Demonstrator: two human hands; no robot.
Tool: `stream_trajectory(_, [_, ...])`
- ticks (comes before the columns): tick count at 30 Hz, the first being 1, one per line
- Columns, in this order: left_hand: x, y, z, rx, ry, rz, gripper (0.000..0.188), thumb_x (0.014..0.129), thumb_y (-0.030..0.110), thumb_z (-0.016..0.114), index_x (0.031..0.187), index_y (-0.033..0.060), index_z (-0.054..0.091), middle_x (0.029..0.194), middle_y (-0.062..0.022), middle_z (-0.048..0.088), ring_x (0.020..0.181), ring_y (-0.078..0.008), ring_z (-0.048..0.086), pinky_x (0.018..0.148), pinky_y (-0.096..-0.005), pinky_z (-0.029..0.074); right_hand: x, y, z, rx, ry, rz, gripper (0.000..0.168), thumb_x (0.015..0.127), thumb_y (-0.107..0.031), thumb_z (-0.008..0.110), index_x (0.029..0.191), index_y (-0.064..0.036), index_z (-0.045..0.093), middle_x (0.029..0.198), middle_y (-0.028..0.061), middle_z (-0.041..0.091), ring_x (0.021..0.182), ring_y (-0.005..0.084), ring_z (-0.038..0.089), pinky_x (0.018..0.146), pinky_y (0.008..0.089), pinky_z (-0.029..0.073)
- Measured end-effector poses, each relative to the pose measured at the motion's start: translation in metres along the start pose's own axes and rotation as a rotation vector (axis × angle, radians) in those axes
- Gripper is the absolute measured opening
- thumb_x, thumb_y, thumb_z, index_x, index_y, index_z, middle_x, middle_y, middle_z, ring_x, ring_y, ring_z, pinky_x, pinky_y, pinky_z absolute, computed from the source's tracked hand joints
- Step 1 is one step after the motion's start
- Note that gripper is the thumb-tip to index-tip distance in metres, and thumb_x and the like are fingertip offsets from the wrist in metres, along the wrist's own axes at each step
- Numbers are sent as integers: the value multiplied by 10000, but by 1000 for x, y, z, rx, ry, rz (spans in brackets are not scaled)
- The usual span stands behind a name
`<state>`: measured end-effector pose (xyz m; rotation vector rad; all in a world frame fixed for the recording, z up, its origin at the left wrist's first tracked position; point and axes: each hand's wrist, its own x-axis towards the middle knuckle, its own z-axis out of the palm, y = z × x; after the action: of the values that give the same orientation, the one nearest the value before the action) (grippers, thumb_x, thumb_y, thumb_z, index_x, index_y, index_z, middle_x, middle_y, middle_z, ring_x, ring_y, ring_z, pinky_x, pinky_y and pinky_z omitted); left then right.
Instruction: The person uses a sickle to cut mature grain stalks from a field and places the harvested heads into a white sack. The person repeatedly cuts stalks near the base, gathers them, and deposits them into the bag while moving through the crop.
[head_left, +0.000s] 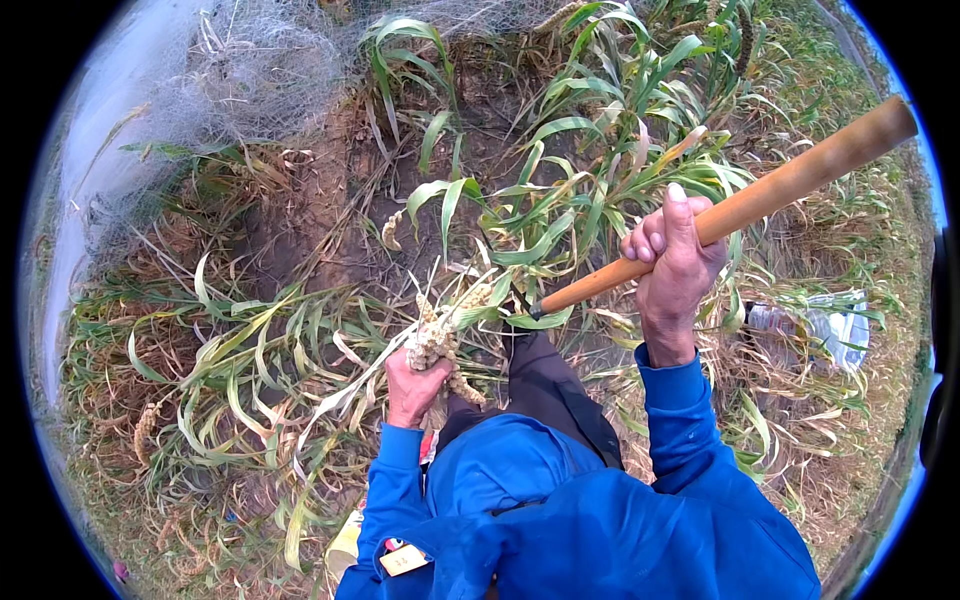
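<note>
My right hand (675, 255) is closed around the wooden handle (622, 279) of a hand tool, which slants from upper right down to a dark metal ferrule near my legs. A thin dark metal part runs up and left from the ferrule among leaves; its full shape is hidden. My left hand (420, 382) grips a bunch of pale foxtail millet heads (433, 339), with stalks sticking out around it. Green millet leaves (540, 240) stand just beyond the metal part. One small millet head (391, 231) lies further forward, among the plants.
Fine netting (247, 82) is spread over the upper left. Cut or bent millet stalks (247, 360) lie to the left. Standing millet plants (645, 82) rise ahead. A clear plastic bag (836, 330) lies at the right, and a yellowish bag (345, 544) is beside my left sleeve.
</note>
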<state>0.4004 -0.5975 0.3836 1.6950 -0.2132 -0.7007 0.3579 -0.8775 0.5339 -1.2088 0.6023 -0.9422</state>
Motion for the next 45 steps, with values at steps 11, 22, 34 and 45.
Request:
stream_trajectory(11, [25,-18,66,-166,-147,-16,300,736,43,702,1023,-41,673,907,-51,711,802,-109,637,737,-298,524,14,-196,-4,-330,-51,-333,224,966,-223,606,780,-144,510,589,-54,378,476,48,393,477,221,364])
stream_trajectory(22, [-56,17,-38,-715,74,-98,505,694,11,631,1190,-53,559,967,-193,679,924,-280,673,839,-384,544,-16,-85,-3,-250,-269,-23,141,948,-131,616,860,-34,562,589,15,505,475,77,450,443,219,377])
stream_trajectory(34, [-116,17,-37,-928,39,272,458,649,52,696,1095,24,594,1229,-246,547,978,-314,624,881,-459,493,-71,36,75,-681,-1366,439,362,851,-248,754,1130,-42,653,759,-3,628,669,63,556,618,254,471])
stream_trajectory(45, [-121,5,22,-1224,448,253,481,664,24,668,1140,7,602,1434,-243,409,1128,-360,584,895,-457,527,-50,42,94,-819,-1819,465,394,764,-180,819,1076,10,671,741,75,670,689,107,580,665,319,490])
